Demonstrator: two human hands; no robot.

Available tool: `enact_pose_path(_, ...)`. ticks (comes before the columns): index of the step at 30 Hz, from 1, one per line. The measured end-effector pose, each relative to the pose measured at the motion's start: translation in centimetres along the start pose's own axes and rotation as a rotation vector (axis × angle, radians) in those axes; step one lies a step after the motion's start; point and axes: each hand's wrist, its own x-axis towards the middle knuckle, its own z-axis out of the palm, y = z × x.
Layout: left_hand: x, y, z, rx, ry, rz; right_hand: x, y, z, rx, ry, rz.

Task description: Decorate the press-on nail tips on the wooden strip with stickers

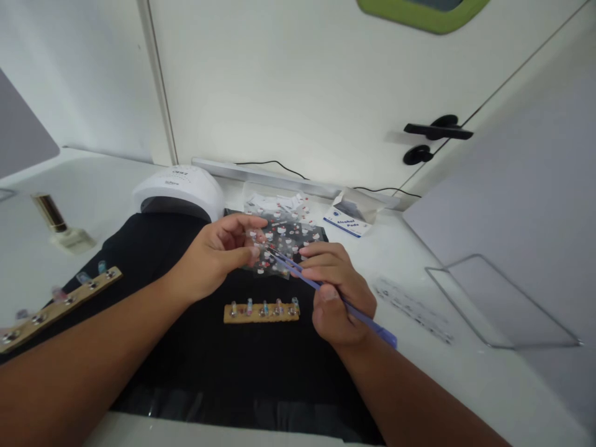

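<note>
My left hand (216,251) pinches the left edge of a clear sticker sheet (289,239) printed with small white cat faces and red bits. In my right hand (342,292) are purple tweezers (372,326), their fine tips pointing left at the sheet near my left fingertips. Whether the tips grip a sticker is too small to tell. Below the hands, a short wooden nail display strip (261,318) carries several decorated nail tips on round metal studs. It lies on a black cloth (261,379).
A second nail strip (69,304) lies at left, near a nail polish bottle (69,239). Behind stand a white nail lamp (179,186) and an open alcohol pads box (351,214). At right are another sticker sheet (414,307) and a bent metal wire frame (470,316).
</note>
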Motion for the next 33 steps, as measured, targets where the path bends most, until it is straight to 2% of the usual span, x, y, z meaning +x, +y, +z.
enact_pose_path(8, 0.28, -0.17, -0.21, 0.037, 0.067, 0.016, -0.07, 0.05, 0.01, 0.067, -0.037, 0.029)
enact_pose_path(14, 0.24, -0.06, -0.13, 0.042, 0.079, 0.006, -0.11, 0.14, 0.12, 0.049, -0.018, 0.026)
enact_pose_path(26, 0.1, -0.31, 0.07, 0.008, -0.046, -0.033, -0.17, 0.26, -0.17, -0.067, 0.017, 0.039)
enact_pose_path(33, -0.05, -0.35, 0.14, 0.006, -0.078, -0.014, -0.2, 0.29, 0.02, -0.025, 0.042, 0.026)
